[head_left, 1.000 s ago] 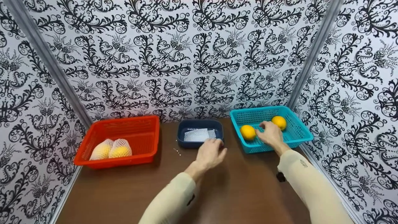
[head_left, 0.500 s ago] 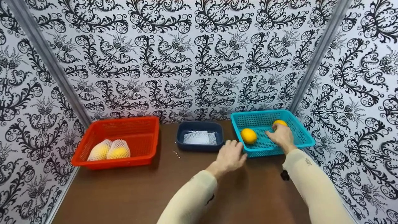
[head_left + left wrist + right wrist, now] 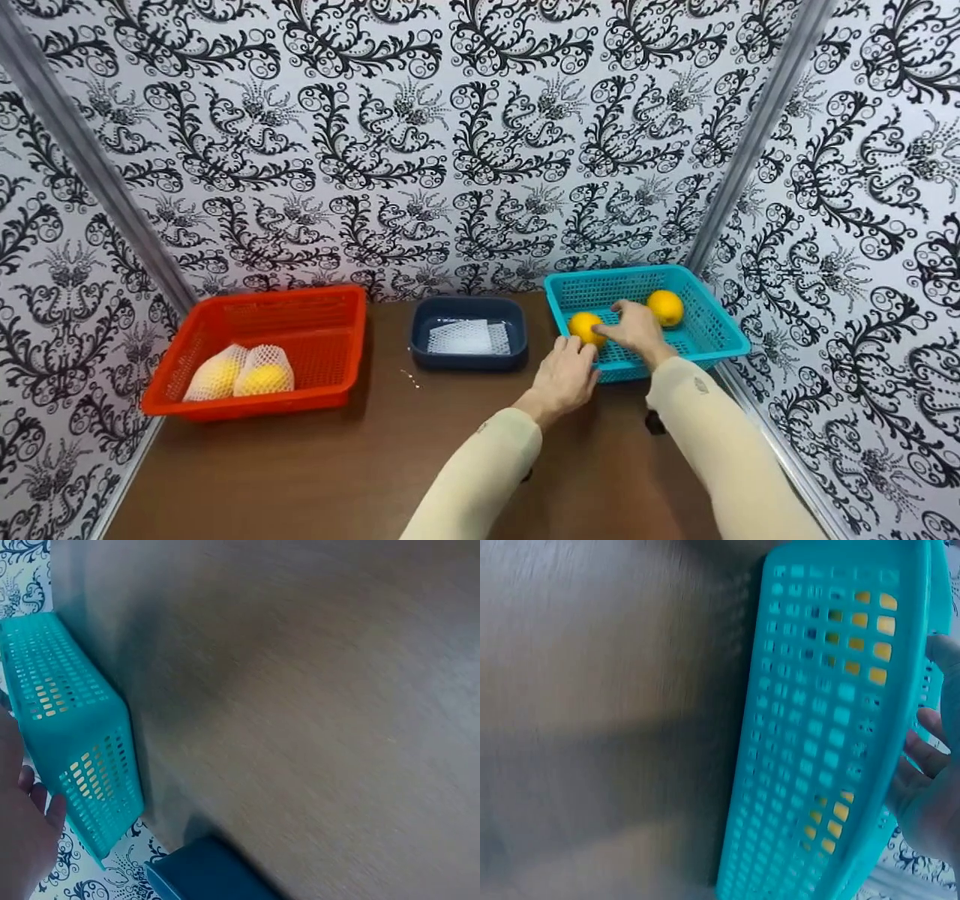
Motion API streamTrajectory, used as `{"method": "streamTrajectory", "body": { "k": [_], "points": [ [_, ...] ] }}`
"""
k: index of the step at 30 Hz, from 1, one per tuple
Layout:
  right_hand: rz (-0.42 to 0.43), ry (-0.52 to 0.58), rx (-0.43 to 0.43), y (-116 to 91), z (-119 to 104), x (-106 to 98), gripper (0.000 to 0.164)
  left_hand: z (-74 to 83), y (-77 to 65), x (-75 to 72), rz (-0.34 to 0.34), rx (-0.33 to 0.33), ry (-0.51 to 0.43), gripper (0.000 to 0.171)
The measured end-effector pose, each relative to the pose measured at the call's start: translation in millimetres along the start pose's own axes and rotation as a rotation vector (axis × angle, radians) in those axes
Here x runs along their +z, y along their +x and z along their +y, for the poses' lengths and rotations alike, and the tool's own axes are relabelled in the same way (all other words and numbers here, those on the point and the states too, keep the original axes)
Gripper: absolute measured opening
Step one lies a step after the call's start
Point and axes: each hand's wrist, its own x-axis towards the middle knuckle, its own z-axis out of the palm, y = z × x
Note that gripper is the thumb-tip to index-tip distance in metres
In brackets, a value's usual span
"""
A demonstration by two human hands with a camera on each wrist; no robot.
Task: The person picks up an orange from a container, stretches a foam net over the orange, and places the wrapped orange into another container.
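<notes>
A turquoise mesh basket holds two orange fruits, which look like oranges. My right hand reaches over its front rim, between the two, with the thumb tip right at the left orange. The other orange lies just behind that hand. My left hand is at the basket's front left corner, fingertips close by the left orange. In the left wrist view, its fingers overlap the basket wall. The right wrist view has the right hand beyond the rim, with orange showing through the holes.
A red basket at the left holds two yellowish fruits in white foam nets. Between the baskets stands a dark blue tray with folded white foam netting. Small white bits lie on the brown table. Patterned walls enclose the back and sides.
My left hand has moved right, from the blue tray to the turquoise basket's corner. The right hand went toward the right orange, then came back left to the left one.
</notes>
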Motion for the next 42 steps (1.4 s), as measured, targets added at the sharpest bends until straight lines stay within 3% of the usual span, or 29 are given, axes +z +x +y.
{"method": "streamTrajectory", "body": {
  "k": [5, 12, 19, 20, 26, 32, 38, 42],
  "points": [
    [-0.025, 0.0, 0.005, 5, -11, 9, 0.078, -1.5, 0.8, 1.7, -0.002, 0.024, 0.024, 0.021],
    [-0.077, -0.022, -0.005, 12, -16, 20, 0.083, -4.5, -5.0, 3.0, 0.109, 0.059, -0.054, 0.015],
    [-0.097, 0.0, -0.016, 11, -7, 30, 0.077, 0.1, -10.7, 5.2, 0.207, 0.094, -0.119, 0.012],
    [-0.081, 0.007, -0.038, 16, 3, 36, 0.077, 1.1, -11.5, 5.5, 0.217, 0.096, -0.122, 0.012],
    [-0.109, -0.013, -0.011, 15, 5, 44, 0.079, 4.9, -16.6, 5.3, 0.241, 0.088, -0.13, 0.013],
    [-0.153, -0.051, 0.04, 9, -11, 39, 0.075, 3.7, -14.5, 4.9, 0.183, 0.051, -0.116, 0.01],
    [-0.149, -0.009, 0.053, 11, -25, 32, 0.075, -2.3, -6.8, -5.2, 0.033, -0.016, -0.121, 0.006],
    [-0.118, 0.033, 0.066, 15, -31, 25, 0.079, -15.1, -2.8, -12.8, -0.076, -0.083, -0.219, 0.014]
  ]
}}
